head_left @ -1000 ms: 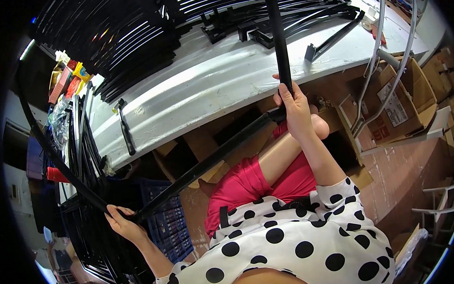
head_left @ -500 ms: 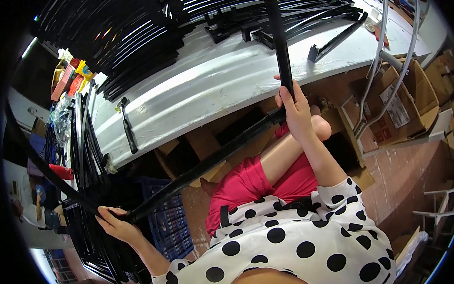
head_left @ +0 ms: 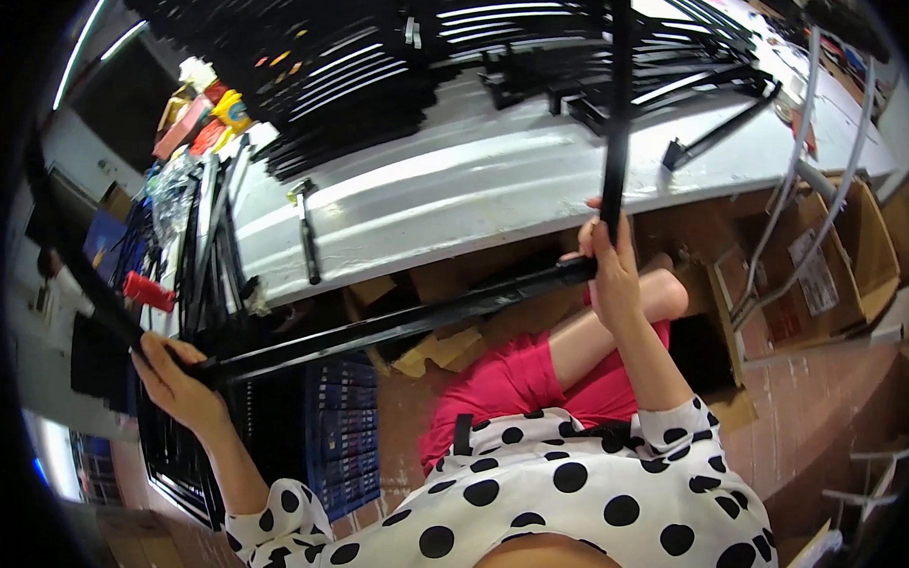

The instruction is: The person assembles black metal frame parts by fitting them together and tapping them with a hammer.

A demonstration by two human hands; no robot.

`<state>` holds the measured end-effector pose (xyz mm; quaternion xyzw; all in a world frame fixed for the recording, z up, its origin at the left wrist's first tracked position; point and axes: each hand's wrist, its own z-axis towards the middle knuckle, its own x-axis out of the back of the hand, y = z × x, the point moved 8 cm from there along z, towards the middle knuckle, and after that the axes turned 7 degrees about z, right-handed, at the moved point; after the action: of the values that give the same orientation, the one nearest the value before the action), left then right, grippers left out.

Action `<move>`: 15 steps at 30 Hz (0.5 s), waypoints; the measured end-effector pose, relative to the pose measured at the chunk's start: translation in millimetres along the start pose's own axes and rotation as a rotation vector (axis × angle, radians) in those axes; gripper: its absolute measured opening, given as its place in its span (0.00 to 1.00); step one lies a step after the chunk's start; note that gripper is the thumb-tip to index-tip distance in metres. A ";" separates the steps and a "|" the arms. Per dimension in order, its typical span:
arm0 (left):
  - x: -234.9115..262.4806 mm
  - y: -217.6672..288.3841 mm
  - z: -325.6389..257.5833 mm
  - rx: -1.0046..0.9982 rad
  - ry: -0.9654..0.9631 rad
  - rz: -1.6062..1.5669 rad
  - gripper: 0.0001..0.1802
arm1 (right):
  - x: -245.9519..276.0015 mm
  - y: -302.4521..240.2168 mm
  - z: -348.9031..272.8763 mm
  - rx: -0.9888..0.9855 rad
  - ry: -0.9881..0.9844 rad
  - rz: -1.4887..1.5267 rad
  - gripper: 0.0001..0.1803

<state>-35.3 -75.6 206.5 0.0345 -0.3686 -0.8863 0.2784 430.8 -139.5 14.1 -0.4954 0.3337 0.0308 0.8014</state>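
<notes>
Our left hand (head_left: 182,390) and right hand (head_left: 618,280), well apart, are clamped at the two near corners of a black frame (head_left: 413,320), whose near bar we hold on the near side of the white table (head_left: 447,199). A hammer (head_left: 311,241) lies there, toward the left.

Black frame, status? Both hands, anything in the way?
Left hand on left near corner, right hand at right near corner. Black frame held up, three sides in view. Nothing seen blocking either hand; hammer lies on white table.
</notes>
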 end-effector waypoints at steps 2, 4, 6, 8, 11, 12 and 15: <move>5.5 14.6 0.4 0.030 0.039 0.046 0.15 | -5.6 -5.5 -2.9 0.022 0.015 0.096 0.21; 6.8 15.6 0.2 0.003 -0.003 0.132 0.15 | -5.8 -7.9 -4.6 0.055 0.020 0.074 0.21; 16.8 14.1 -0.4 -0.010 -0.020 0.174 0.15 | -8.0 -1.4 -6.6 0.064 0.024 0.093 0.21; 18.7 13.9 -1.8 -0.028 -0.029 0.175 0.15 | -5.5 0.3 -9.4 0.076 0.046 0.102 0.21; 9.6 29.9 2.2 -0.026 -0.048 0.174 0.15 | 0.5 -8.4 -4.1 0.108 0.034 0.094 0.19; 6.9 31.0 5.4 -0.031 -0.042 0.111 0.15 | -3.9 -11.4 -2.6 0.108 0.026 0.080 0.18; 20.1 42.7 26.6 -0.108 -0.037 0.103 0.14 | -24.6 -2.0 1.8 0.101 -0.012 0.083 0.16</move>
<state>-39.3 -93.7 257.5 -0.0159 -0.3266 -0.8899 0.3181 413.3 -132.1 30.1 -0.4398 0.3504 0.0500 0.8254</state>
